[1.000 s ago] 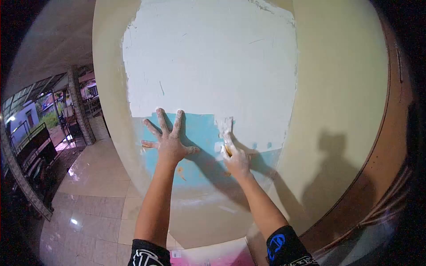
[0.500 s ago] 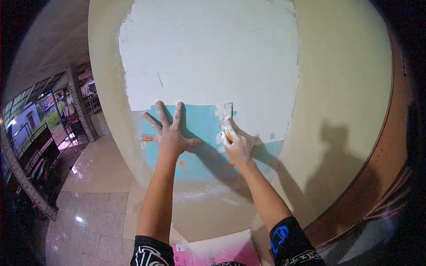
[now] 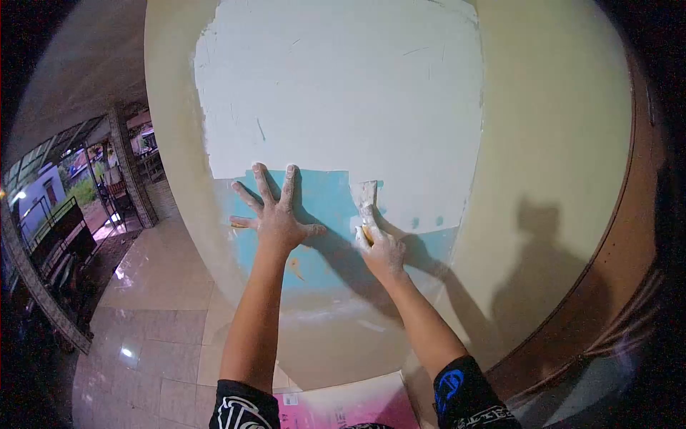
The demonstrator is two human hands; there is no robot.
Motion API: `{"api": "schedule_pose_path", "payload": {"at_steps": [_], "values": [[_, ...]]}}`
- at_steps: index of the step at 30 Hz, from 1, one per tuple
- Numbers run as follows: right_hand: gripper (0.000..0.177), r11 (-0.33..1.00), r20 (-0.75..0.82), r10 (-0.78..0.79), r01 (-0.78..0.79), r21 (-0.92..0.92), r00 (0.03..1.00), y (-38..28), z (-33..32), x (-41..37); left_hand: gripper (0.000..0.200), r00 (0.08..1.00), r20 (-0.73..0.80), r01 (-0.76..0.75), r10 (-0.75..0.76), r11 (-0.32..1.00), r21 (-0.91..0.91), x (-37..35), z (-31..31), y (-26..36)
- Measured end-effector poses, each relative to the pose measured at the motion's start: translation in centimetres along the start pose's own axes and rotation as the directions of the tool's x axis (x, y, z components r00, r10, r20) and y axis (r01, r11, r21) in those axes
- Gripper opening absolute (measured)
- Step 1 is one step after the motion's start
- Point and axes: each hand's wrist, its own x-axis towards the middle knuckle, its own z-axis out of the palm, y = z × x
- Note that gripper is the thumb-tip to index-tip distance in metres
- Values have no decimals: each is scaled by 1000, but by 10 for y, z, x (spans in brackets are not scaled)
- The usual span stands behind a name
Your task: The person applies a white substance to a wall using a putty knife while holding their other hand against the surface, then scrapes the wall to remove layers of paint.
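My left hand (image 3: 277, 223) lies against the turquoise part of the wall (image 3: 321, 186), fingers spread, fingertips dusted white. In my right hand (image 3: 384, 250) is a putty knife (image 3: 366, 196) with a yellow handle, mostly covered by my fingers. Its blade is smeared with white putty and points upward, resting on or very close to the wall. A large coat of white putty (image 3: 336, 86) covers the wall above both hands. To the right of the knife, a few turquoise spots show through the putty.
A pink-and-white box or sheet (image 3: 350, 407) lies low in front of me. Glossy floor tiles (image 3: 157, 350) extend to the left, beside a pillar (image 3: 132, 168) and a dark metal gate (image 3: 61, 239). A brown panel (image 3: 600, 300) borders the wall at right.
My right hand has drawn the putty knife slightly downward. White putty now covers turquoise where the blade was. My left hand stays in the same place on the wall.
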Motion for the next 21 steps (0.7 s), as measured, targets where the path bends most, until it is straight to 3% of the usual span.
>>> {"api": "schedule_pose_path", "payload": {"at_steps": [2, 4, 5, 8, 10, 13, 15, 19, 21], "values": [[62, 1000, -25, -19, 18, -26, 1000, -3, -2, 4, 136, 1000, 25, 16, -16, 1000, 8, 0, -4, 2], [63, 994, 34, 104, -105, 32, 994, -12, -16, 18, 136, 1000, 6, -2, 2, 1000, -5, -1, -2, 0], [63, 991, -46, 0, 7, 133, 999, 8, 4, 24, 136, 998, -38, -57, 55, 998, -42, 2, 7, -9], [62, 991, 60, 109, -113, 77, 992, -6, -11, 12, 136, 992, -89, -96, 94, 995, -17, 4, 16, -15], [62, 997, -8, 50, -50, 53, 999, -3, -1, -1, 136, 996, -62, -66, 65, 998, -21, 2, 11, -11], [61, 997, 19, 69, -70, 38, 997, 2, -1, 10, 136, 1000, 2, -26, 26, 1000, 11, 2, 5, -7], [61, 996, -155, -40, 52, 79, 987, 7, -1, 22, 136, 1000, -2, -28, 28, 1000, 1, 2, 5, -6], [60, 999, -38, 51, -51, 10, 998, 11, 6, 1, 138, 994, -58, -88, 87, 996, -6, 5, 12, -12], [62, 1000, -58, 21, -21, 0, 998, 11, 6, 0, 141, 996, -30, -78, 80, 996, 39, 4, 7, -9]]}}
